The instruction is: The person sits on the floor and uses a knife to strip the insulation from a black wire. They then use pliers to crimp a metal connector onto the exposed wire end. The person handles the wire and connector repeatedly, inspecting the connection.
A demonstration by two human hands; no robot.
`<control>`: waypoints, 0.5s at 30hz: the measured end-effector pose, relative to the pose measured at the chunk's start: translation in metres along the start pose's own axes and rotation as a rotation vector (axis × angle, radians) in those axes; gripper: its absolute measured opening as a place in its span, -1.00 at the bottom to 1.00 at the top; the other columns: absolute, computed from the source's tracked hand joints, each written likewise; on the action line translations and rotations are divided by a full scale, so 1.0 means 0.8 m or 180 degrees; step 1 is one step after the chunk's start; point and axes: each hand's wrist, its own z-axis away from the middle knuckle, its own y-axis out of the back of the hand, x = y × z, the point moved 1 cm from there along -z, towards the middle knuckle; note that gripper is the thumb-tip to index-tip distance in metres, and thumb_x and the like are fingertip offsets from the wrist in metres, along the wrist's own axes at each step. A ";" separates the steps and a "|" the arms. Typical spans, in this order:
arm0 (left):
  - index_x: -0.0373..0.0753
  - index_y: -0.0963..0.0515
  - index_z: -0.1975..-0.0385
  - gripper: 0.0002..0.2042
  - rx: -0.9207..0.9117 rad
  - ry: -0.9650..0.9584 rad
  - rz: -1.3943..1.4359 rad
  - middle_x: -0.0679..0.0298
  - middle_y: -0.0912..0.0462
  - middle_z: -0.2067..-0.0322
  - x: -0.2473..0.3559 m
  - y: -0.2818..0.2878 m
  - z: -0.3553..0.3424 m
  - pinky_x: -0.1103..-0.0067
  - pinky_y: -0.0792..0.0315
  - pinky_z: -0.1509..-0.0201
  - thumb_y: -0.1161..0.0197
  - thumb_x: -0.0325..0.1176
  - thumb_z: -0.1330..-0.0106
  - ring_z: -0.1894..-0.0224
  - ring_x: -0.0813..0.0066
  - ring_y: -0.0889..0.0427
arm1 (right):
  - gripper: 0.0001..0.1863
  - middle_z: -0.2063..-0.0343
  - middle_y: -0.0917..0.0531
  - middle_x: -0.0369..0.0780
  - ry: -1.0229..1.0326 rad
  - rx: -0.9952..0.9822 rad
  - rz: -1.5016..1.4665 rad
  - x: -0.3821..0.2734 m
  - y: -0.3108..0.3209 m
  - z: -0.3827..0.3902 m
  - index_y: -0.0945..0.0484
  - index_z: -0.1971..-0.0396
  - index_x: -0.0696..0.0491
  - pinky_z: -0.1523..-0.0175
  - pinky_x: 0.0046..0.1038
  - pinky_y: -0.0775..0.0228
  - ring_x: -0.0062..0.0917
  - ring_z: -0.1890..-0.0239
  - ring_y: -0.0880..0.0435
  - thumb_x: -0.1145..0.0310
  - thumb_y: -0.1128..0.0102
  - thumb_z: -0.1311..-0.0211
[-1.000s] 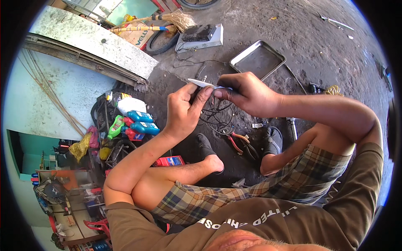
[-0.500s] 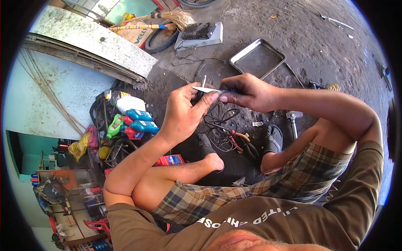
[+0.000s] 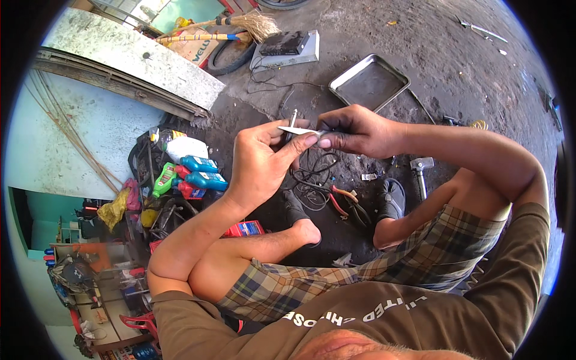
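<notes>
My left hand (image 3: 266,157) is closed, thumb and fingers pinching a black cable (image 3: 288,137). A slim metal tip (image 3: 294,115) sticks up beyond its fingers. A pointed silver blade (image 3: 298,130) lies across the left fingertips, touching the left thumb. My right hand (image 3: 355,133) is closed on the blade's other end. Its fingers hide most of the handle, so I cannot tell whether it is a knife or scissors. Below the hands, loops of black cable (image 3: 313,180) hang down toward the ground between my feet. Pliers (image 3: 343,200) with red grips lie beside the loops.
A hammer (image 3: 419,174) lies by my right foot. Farther off are a metal tray (image 3: 337,81), a white box (image 3: 305,57) with a black one on it, and a straw broom (image 3: 257,25). Several bottles (image 3: 205,180) stand at the left near a pale blue wall (image 3: 90,129).
The cable loops have shifted left, leaving the pliers on the ground more exposed. The blade and both hands have moved only slightly; both grips are kept.
</notes>
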 end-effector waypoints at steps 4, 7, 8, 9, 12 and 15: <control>-0.42 -0.74 0.13 -0.78 -0.0105 0.0113 0.0243 0.42 -0.66 0.54 -0.002 -0.001 0.001 0.71 -0.34 0.49 -0.46 -0.37 -0.42 0.53 0.79 -0.49 | -0.55 0.51 -0.53 -0.36 -0.0209 -0.0060 -0.0180 0.001 -0.001 0.000 -0.59 0.10 0.20 0.28 -0.43 -0.36 -0.70 0.39 -0.45 0.02 -0.20 -0.58; -0.40 -0.73 0.21 -0.81 -0.0125 0.0009 0.0186 0.42 -0.63 0.58 -0.003 -0.001 0.001 0.69 -0.32 0.50 -0.45 -0.35 -0.44 0.54 0.79 -0.48 | -0.54 0.56 -0.46 -0.43 -0.0313 -0.0126 -0.0479 0.004 -0.003 0.000 -0.59 0.11 0.18 0.39 -0.49 -0.27 -0.74 0.49 -0.40 -0.01 -0.21 -0.57; -0.39 -0.73 0.22 -0.80 -0.0158 -0.0027 0.0053 0.42 -0.62 0.59 -0.003 0.000 0.001 0.68 -0.32 0.50 -0.45 -0.34 -0.44 0.54 0.79 -0.47 | -0.54 0.56 -0.46 -0.43 -0.0341 -0.0153 -0.0525 0.004 -0.003 0.000 -0.59 0.11 0.18 0.40 -0.49 -0.27 -0.75 0.49 -0.40 -0.01 -0.21 -0.57; -0.39 -0.73 0.24 -0.80 -0.0191 -0.0063 -0.0081 0.42 -0.62 0.60 -0.003 0.002 0.000 0.67 -0.31 0.50 -0.45 -0.33 -0.45 0.54 0.79 -0.47 | -0.55 0.56 -0.47 -0.43 -0.0369 -0.0180 -0.0570 0.004 -0.001 0.001 -0.59 0.12 0.18 0.41 -0.50 -0.27 -0.75 0.49 -0.40 -0.01 -0.22 -0.57; -0.37 -0.73 0.26 -0.79 -0.0176 -0.0156 -0.0302 0.41 -0.61 0.63 -0.004 0.003 0.001 0.65 -0.30 0.51 -0.45 -0.30 -0.44 0.56 0.79 -0.46 | -0.56 0.57 -0.47 -0.44 -0.0329 -0.0188 -0.0577 0.007 -0.001 0.001 -0.59 0.13 0.17 0.42 -0.52 -0.26 -0.77 0.50 -0.40 0.01 -0.22 -0.57; -0.38 -0.73 0.27 -0.78 -0.0104 -0.0190 -0.0394 0.38 -0.62 0.63 0.002 0.001 0.005 0.64 -0.31 0.50 -0.46 -0.31 -0.44 0.56 0.79 -0.45 | -0.58 0.57 -0.47 -0.44 -0.0206 -0.0167 -0.0471 0.008 -0.001 0.000 -0.59 0.15 0.17 0.43 -0.53 -0.25 -0.78 0.51 -0.40 0.03 -0.22 -0.57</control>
